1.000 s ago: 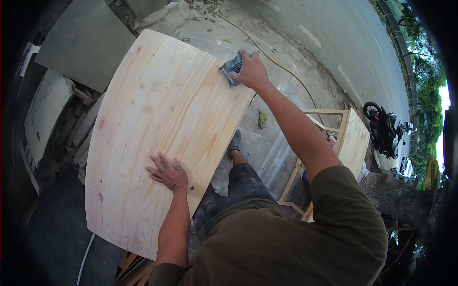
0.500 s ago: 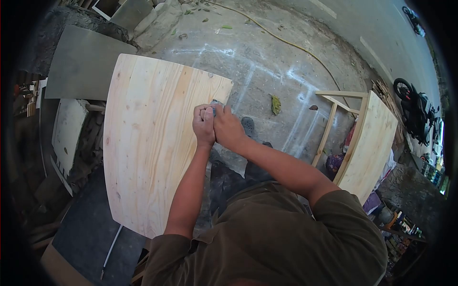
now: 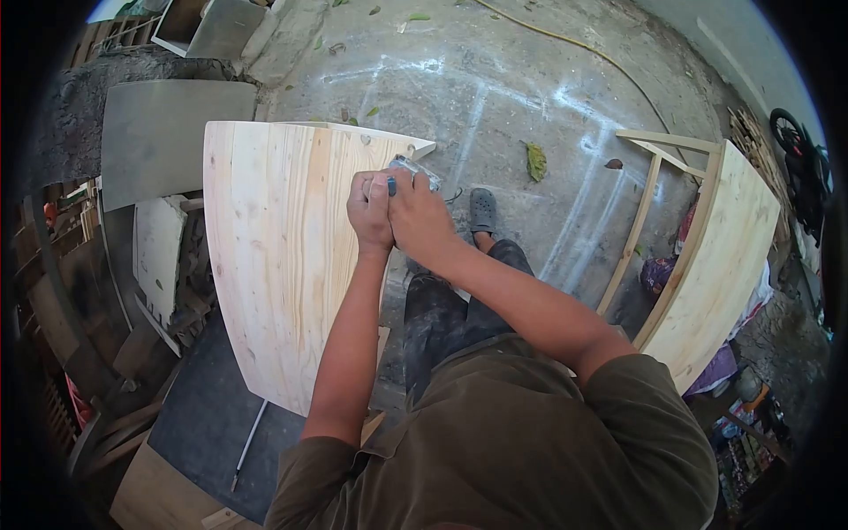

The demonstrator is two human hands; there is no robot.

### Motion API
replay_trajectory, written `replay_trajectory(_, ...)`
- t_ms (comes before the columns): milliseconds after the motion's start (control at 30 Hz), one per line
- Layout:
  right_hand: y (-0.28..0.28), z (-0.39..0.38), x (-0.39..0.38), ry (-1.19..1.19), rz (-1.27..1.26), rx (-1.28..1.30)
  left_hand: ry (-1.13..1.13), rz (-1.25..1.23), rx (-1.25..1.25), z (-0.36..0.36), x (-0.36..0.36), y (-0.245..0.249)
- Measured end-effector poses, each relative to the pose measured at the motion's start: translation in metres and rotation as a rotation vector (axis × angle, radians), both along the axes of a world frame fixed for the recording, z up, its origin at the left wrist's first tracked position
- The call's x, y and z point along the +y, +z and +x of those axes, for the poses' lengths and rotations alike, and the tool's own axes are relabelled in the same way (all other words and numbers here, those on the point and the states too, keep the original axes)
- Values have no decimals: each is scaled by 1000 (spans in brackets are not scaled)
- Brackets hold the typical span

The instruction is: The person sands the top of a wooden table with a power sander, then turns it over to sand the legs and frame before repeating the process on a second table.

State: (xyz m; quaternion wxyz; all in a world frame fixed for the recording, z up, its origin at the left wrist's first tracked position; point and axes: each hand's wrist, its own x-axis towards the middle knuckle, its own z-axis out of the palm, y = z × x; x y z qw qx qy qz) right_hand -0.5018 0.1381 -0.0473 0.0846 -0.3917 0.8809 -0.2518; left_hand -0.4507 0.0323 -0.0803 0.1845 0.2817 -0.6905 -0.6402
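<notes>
Close together, my left hand point(image 3: 369, 210) and my right hand point(image 3: 417, 210) are both closed around a small blue-and-silver tool point(image 3: 408, 165). Fingers cover most of it, so I cannot tell its exact kind. The tool sits at the right edge of a pale wooden panel point(image 3: 274, 238), near the far right corner. Light and dark grain with several knots marks the panel's broad surface. My left forearm passes over its near right side.
A dark board point(image 3: 208, 442) with a thin white rod point(image 3: 250, 446) lies below the panel. To the right stands a wooden frame with a pale top point(image 3: 720, 265). A yellow hose point(image 3: 574, 40) crosses the concrete floor. Grey sheet point(image 3: 172, 141) and scrap wood occupy the left.
The camera view has shifted, bringing more of my foot and the panel's far underside into sight. Both hands remain wrapped around the tool near the panel's far right corner.
</notes>
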Motion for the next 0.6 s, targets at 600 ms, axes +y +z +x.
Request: replay_trajectory(600, 0, 18, -15, -131, 13, -21, -85, 103, -150, 2, -22, 14)
